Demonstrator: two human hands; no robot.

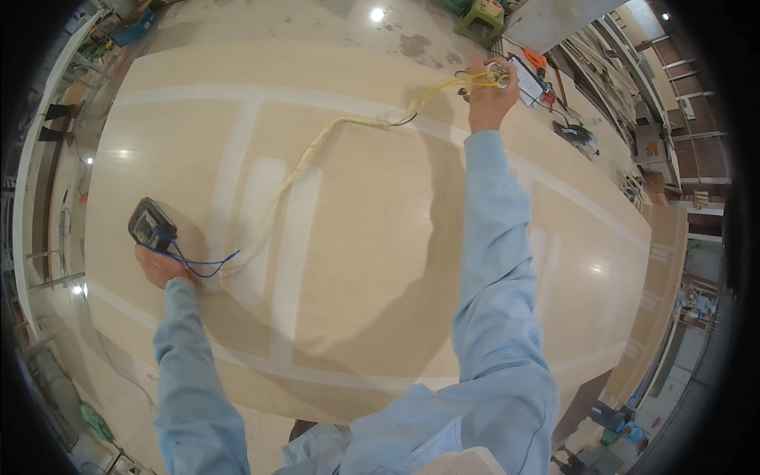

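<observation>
The left hand (163,267) gripped a dark box (152,224), middle left; the right hand (492,101) pinched a round fitting (498,74), upper right.

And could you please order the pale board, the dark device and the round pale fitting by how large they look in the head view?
1. Pale board, largest by far
2. Dark device
3. Round pale fitting, smallest

Dark casing (153,224): plastic-looking, semi-matt
Yellow cable (368,122): plastic-looking covering
Blue wires (204,262): smooth, plastic-looking insulation
Worktop (372,237): smooth, wood-like board, softly glossy
Sleeves (497,237): matt, creased cloth
Sheet (523,84): white paper
</observation>
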